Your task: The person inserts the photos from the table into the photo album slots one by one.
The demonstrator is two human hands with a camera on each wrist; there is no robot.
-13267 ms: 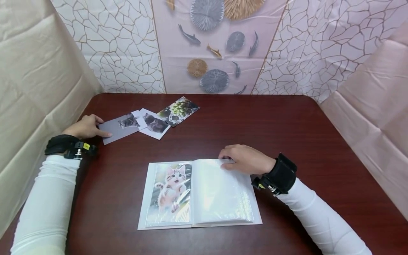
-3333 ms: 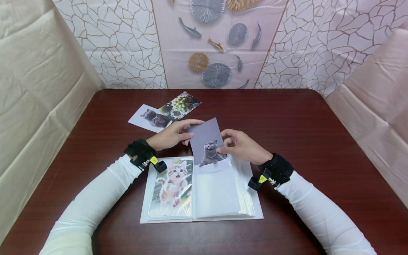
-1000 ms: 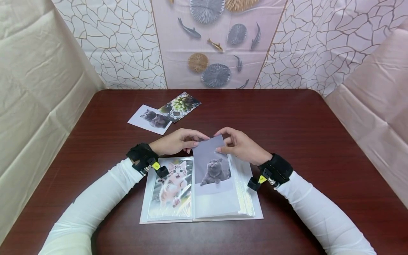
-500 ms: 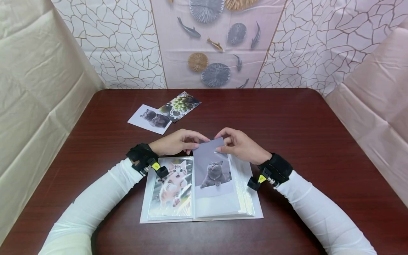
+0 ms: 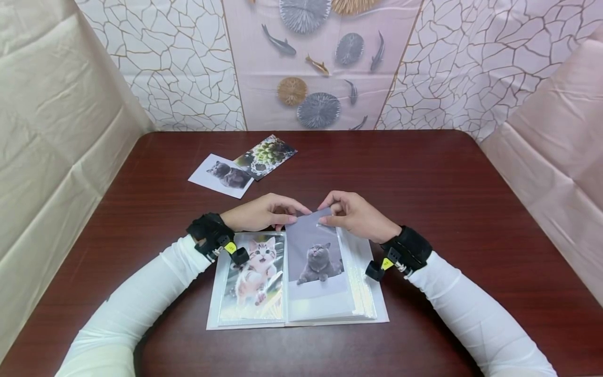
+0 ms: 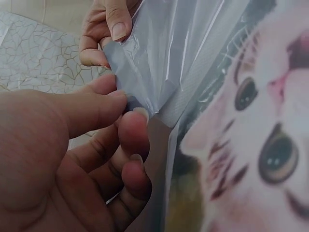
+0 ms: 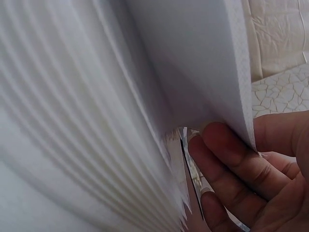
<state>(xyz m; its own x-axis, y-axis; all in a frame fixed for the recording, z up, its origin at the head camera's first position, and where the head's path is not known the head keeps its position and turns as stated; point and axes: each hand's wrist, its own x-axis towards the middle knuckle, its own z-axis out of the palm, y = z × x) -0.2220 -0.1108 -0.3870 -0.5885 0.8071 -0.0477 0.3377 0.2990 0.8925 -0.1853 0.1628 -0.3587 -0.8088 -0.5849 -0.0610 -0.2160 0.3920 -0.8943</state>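
Observation:
A white photo album lies spread on the table, its left page showing a striped kitten photo under clear plastic. Most of a grey cat photo sits inside the right page's clear sleeve, its top edge sticking out. My left hand pinches that photo's upper left corner between thumb and fingers; the left wrist view shows the corner bent there. My right hand pinches the sleeve at its upper right corner, index finger by the photo's top. In the right wrist view the page stands lifted between thumb and fingers.
Behind the album, to the left, a white-backed grey cat photo overlaps a photo of a green plant. Under everything is a dark red wooden table, with patterned cloth hanging along its far edge.
The grey cat photo has come from the left of the table into the right sleeve, and over the last second has slid further down. Both hands have followed slightly downward.

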